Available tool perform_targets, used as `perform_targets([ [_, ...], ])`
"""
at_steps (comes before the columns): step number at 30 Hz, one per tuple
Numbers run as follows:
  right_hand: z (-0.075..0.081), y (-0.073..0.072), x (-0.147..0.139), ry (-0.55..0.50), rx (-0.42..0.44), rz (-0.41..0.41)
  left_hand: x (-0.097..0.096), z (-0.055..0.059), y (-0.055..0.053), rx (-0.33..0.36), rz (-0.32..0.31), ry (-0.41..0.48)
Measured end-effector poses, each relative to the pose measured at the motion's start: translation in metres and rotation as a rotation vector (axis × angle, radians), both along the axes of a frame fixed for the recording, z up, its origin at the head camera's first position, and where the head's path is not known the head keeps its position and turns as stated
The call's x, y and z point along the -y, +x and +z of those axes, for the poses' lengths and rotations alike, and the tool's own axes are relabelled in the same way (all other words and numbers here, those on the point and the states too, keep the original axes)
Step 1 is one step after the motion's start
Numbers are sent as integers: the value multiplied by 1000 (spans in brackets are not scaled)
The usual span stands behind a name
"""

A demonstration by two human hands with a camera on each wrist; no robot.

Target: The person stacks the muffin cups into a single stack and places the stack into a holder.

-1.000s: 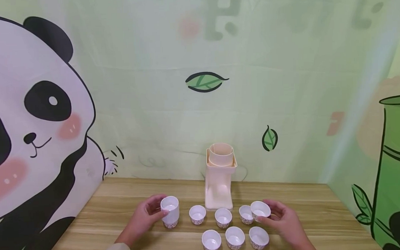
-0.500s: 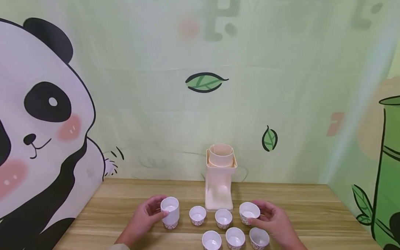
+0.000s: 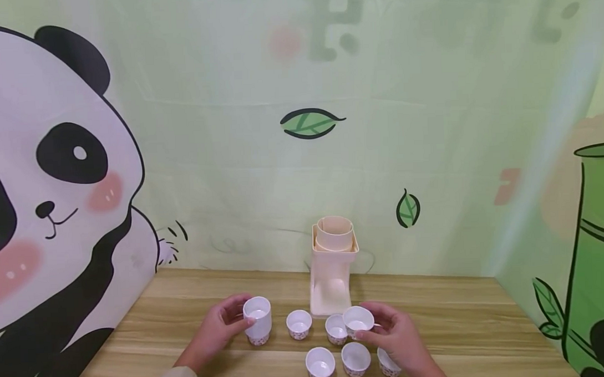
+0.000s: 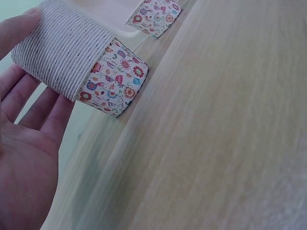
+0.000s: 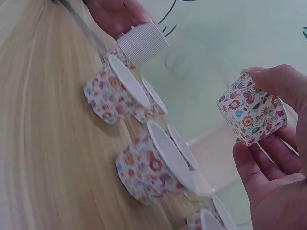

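My left hand (image 3: 219, 327) grips a stack of nested white paper cups (image 3: 258, 322) at the left of the cups, thumb in front and fingers behind. The left wrist view shows many close-set rims above one flower-printed base, near the wooden table. My right hand (image 3: 399, 337) pinches a single paper cup (image 3: 358, 321) between thumb and fingers, mouth up. In the right wrist view this flower-printed cup (image 5: 249, 110) is held in the air. It overlaps a standing cup (image 3: 335, 330) in the head view. Another cup (image 5: 221, 212) behind is hidden by the right hand there.
More paper cups stand upright in two rows, including a back-left cup (image 3: 299, 325) and front cups (image 3: 320, 365), (image 3: 356, 360); the front-right cup (image 3: 388, 364) is partly covered by my right hand. A pale pink holder (image 3: 330, 276) with a round tube stands behind, before a panda-printed backdrop.
My right hand has carried its cup leftward, from over the right end of the back row to over its middle cup. My left hand and its stack stay where they were.
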State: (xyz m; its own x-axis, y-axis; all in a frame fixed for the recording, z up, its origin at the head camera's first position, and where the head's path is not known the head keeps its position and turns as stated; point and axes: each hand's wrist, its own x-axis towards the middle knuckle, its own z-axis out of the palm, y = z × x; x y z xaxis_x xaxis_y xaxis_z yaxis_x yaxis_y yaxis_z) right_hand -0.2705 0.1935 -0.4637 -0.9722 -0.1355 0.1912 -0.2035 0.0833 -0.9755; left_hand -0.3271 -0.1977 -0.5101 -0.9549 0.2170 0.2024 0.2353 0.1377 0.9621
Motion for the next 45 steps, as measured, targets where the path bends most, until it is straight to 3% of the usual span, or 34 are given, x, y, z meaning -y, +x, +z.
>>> perform_targets([
  [15,2,0,33,-80,51,61,0,-1,0,2,-3,4],
  [27,3,-8,59,-104,20,86,-1,0,1,11,24,8],
  [45,6,-21,96,-113,-15,92,0,-2,-2,1,8,4],
])
